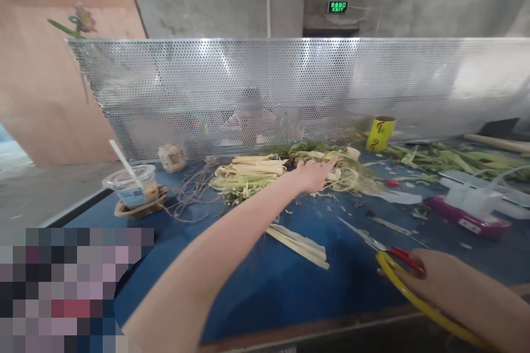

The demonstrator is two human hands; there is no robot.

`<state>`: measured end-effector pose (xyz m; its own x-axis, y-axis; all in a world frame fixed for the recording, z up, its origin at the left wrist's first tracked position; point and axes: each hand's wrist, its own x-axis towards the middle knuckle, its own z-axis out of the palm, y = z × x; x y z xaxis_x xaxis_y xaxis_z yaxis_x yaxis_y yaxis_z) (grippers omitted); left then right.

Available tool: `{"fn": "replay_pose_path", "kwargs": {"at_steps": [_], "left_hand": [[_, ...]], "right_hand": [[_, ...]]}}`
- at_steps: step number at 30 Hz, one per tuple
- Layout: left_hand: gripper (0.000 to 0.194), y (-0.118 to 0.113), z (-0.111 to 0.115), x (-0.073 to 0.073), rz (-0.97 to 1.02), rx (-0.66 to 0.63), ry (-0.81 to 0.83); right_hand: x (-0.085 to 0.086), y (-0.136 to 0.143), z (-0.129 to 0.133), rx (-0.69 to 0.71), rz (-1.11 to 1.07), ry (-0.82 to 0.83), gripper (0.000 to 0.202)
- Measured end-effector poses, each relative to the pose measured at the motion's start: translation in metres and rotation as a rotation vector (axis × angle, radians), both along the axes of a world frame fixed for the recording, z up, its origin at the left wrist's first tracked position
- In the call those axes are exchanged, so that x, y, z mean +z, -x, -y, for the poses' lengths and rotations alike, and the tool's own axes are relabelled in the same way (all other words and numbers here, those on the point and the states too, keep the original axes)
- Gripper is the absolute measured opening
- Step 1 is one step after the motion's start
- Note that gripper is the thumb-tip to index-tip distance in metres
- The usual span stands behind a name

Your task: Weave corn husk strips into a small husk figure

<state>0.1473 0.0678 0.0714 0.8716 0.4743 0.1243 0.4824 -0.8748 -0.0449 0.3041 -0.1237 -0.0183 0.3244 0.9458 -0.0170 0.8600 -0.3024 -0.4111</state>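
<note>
My left hand reaches across the blue table, its fingers spread over a heap of green and pale leaves near the metal screen. At the right, my right hand is closed around the red handles of a pair of scissors, whose blades point up and left. A yellow band runs beside that hand toward the bottom edge. A bundle of pale husk strips lies left of my left hand, and a few loose strips lie below its forearm.
A lidded cup with a straw stands at the left, beside tangled twine and a twine ball. A yellow roll, more leaves and a purple power strip are at the right. The perforated screen borders the back.
</note>
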Motion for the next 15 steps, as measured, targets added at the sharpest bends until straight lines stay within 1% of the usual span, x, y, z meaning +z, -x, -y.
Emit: {"fn": "replay_pose_path", "kwargs": {"at_steps": [2, 3, 4, 5, 6, 7, 9, 11, 13, 15], "left_hand": [[0.06, 0.039, 0.011, -0.007, -0.005, -0.1, 0.046], [0.058, 0.06, 0.018, -0.01, 0.004, -0.204, 0.124], [0.055, 0.078, 0.026, -0.014, 0.008, -0.27, 0.171], [0.052, 0.093, 0.034, -0.019, 0.026, -0.292, 0.167], [0.05, 0.105, 0.041, -0.024, 0.031, -0.292, 0.128], [0.049, 0.113, 0.046, -0.029, 0.013, -0.305, 0.089], [0.041, 0.119, 0.054, -0.039, 0.005, -0.293, -0.034], [0.025, 0.117, 0.056, -0.045, -0.026, -0.286, -0.122], [0.022, 0.115, 0.057, -0.046, 0.025, -0.278, -0.127], [0.02, 0.116, 0.058, -0.04, 0.205, -0.208, -0.033]], "right_hand": [[0.005, -0.002, -0.007, -0.084, 0.129, 0.057, 0.029], [0.008, -0.001, -0.013, -0.077, 0.174, 0.055, 0.025], [0.011, 0.001, -0.021, -0.078, 0.208, 0.06, 0.023], [0.013, 0.005, -0.029, -0.061, 0.233, 0.05, 0.022], [0.015, 0.009, -0.038, -0.069, 0.26, 0.05, 0.022], [0.016, 0.014, -0.047, -0.061, 0.28, 0.056, 0.023], [0.017, 0.024, -0.062, -0.077, 0.334, 0.06, 0.027], [0.02, 0.034, -0.072, -0.081, 0.383, 0.008, 0.025], [0.025, 0.042, -0.074, -0.041, 0.417, -0.04, 0.02], [0.032, 0.051, -0.072, 0.033, 0.37, -0.11, 0.018]]}}
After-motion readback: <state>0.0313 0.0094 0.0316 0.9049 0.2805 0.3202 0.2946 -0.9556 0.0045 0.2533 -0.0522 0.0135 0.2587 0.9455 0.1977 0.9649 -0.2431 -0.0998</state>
